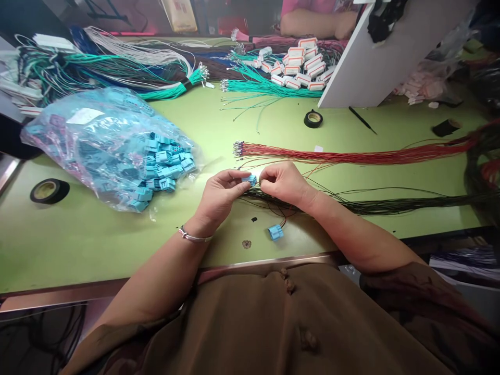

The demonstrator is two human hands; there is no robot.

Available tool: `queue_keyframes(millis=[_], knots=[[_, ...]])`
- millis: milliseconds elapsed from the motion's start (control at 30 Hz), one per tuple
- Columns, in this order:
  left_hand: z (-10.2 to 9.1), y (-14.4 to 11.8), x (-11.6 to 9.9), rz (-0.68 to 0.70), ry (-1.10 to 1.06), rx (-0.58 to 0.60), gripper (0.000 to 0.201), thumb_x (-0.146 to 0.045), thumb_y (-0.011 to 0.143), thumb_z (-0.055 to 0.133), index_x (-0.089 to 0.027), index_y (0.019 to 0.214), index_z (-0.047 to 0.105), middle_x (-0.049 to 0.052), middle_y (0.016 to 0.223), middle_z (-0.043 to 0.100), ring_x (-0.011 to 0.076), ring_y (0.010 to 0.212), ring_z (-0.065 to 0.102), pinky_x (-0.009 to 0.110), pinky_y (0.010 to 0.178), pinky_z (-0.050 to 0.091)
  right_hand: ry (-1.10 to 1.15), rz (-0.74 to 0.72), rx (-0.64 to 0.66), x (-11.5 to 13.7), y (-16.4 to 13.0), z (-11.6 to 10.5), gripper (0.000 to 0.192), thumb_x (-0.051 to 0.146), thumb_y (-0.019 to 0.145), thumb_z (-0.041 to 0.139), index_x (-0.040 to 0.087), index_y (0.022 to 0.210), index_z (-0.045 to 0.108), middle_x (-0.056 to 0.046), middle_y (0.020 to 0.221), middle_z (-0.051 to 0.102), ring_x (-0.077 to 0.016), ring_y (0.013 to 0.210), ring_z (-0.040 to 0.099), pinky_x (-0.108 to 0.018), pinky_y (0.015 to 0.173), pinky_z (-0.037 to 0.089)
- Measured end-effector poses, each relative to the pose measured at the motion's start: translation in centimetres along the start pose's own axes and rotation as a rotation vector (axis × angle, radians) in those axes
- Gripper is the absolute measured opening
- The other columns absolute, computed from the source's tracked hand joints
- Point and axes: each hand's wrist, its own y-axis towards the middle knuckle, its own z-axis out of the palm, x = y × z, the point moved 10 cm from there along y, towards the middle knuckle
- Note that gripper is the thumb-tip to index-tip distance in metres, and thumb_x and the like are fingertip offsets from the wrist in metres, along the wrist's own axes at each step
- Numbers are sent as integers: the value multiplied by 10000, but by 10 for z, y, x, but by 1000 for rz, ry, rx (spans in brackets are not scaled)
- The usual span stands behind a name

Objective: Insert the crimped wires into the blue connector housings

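Both hands pinch work: the left hand point(221, 195) grips a blue connector point(250, 179), the right hand point(283, 182) feeds a wire. One wired connector point(275, 232) lies finished nearer the person; the bag of connectors point(117, 140) left of it looks nearly full.

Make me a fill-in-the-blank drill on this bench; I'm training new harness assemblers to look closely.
1. Both hands pinch a small connector coloured ____.
2. The clear bag of connectors lies to the person's ____.
3. The bundle of wires just beyond the hands is coloured ____.
4. The bracelet is on the ____ wrist.

Missing words: blue; left; red; left
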Motion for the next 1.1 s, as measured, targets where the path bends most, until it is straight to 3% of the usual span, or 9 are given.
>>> queue_keyframes(millis=[267,400,500,567,633,767,833,933,1100], knots=[[10,-6,-25,66,31,121,219,-221,658,858,-205,861,777,44,878,739,151,820,686,292,803,555,145,76,186,-2,2,-9,155,232,718,572,128,693,684,5,608,604,-74,546,432,-240,545,310],[68,-44,-50,208,208,539,230,-191,706,816,-215,933,789,95,1014,727,205,931,690,342,871,562,48,69,249,10,5,-15,255,326,817,552,130,809,714,-25,705,665,-84,580,454,-249,574,323],[120,-94,-42,192,295,1029,274,-196,734,787,-236,1005,786,105,1165,713,240,1090,667,345,984,522,-243,-1,434,20,-5,26,264,379,808,602,149,743,713,-24,678,657,-106,609,478,-262,583,301],[128,-113,-39,146,313,1205,226,-194,736,776,-258,952,797,82,1172,720,243,1130,659,317,975,524,-435,-44,491,22,-11,51,250,367,804,615,159,698,705,-34,668,655,-117,599,462,-278,572,271],[107,-94,-47,141,394,1037,140,-186,707,787,-258,826,801,77,1013,756,246,1001,699,319,871,554,-507,-58,462,21,-11,64,202,295,793,613,162,662,692,-42,664,653,-124,591,451,-285,567,260],[-35,-23,-97,206,793,-41,90,-204,715,756,-189,636,715,94,693,678,271,845,644,368,771,487,-238,30,335,16,-4,58,146,226,773,602,165,687,703,-13,622,646,-116,574,484,-262,577,323],[-87,-12,-113,222,1024,-347,105,-198,760,678,-185,657,695,101,721,661,298,896,613,398,825,441,-44,64,287,17,-1,51,140,229,767,606,160,696,705,-5,625,659,-110,581,520,-246,589,368],[-110,11,-107,269,1233,-418,171,-160,801,556,-194,786,723,105,842,669,294,919,587,425,898,408,164,88,251,23,-1,46,144,242,756,620,148,687,704,-9,624,671,-100,575,535,-230,571,399],[-101,35,-73,259,1385,-280,260,-114,773,521,-165,921,729,161,1009,614,316,993,540,433,912,403,454,245,243,19,-8,46,163,243,754,621,130,819,720,-26,700,697,-56,459,443,-207,425,350]])
